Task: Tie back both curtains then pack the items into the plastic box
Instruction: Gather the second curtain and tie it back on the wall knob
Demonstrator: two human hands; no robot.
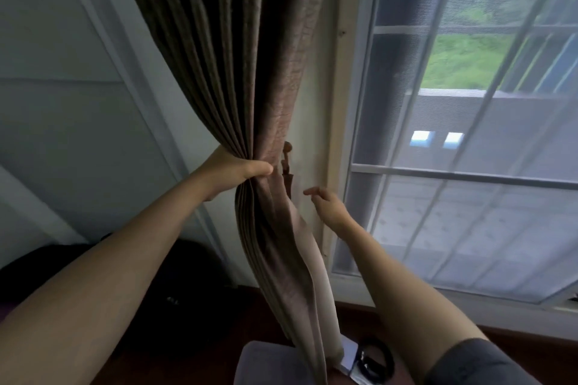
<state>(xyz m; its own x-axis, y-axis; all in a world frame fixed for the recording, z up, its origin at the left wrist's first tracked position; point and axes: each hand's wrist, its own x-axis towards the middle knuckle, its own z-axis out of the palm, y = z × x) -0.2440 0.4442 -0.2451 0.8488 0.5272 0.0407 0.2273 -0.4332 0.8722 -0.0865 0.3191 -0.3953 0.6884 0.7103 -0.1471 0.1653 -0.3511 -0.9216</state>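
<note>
A brown pleated curtain (237, 50) hangs left of the window and is bunched tight at mid height. My left hand (233, 170) grips the gathered folds there, thumb across the front. Just right of the bunch a small brown hook with a dark tie-back strip (287, 166) hangs on the cream wall. My right hand (328, 205) floats free a little right of the curtain and below the hook, fingers loosely bent and holding nothing. The plastic box is out of view.
A sheer white curtain (488, 197) covers the window (438, 172) on the right. Below lie a dark bag (175, 291), a grey cushioned seat (266, 362) and a black coiled item (375, 359) on the dark wood floor.
</note>
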